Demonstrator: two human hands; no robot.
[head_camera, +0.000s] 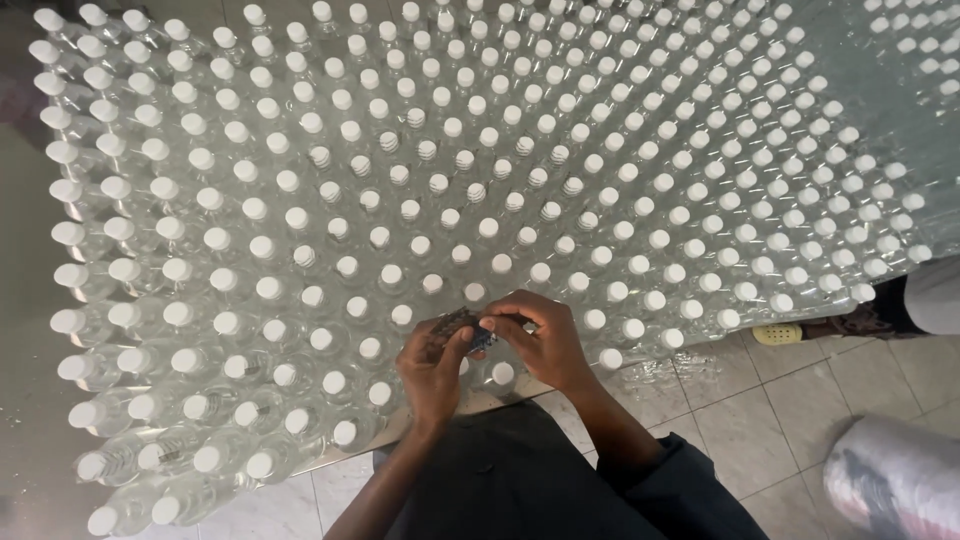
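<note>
A large table (330, 455) is packed with several rows of clear plastic bottles (420, 200) with white caps, seen from above. At its near edge my left hand (432, 368) and my right hand (540, 340) meet over the front row of bottles. Both hands pinch a small dark strip of film or label (462, 325) between their fingertips, just above a white cap (503, 373). My dark sleeves and lap fill the bottom of the view.
Pale tiled floor (760, 420) lies to the right below the table edge. A shiny wrapped roll (895, 480) sits at the bottom right. A yellow sandal (778, 334) and another person's grey clothing (935, 295) show at the right edge.
</note>
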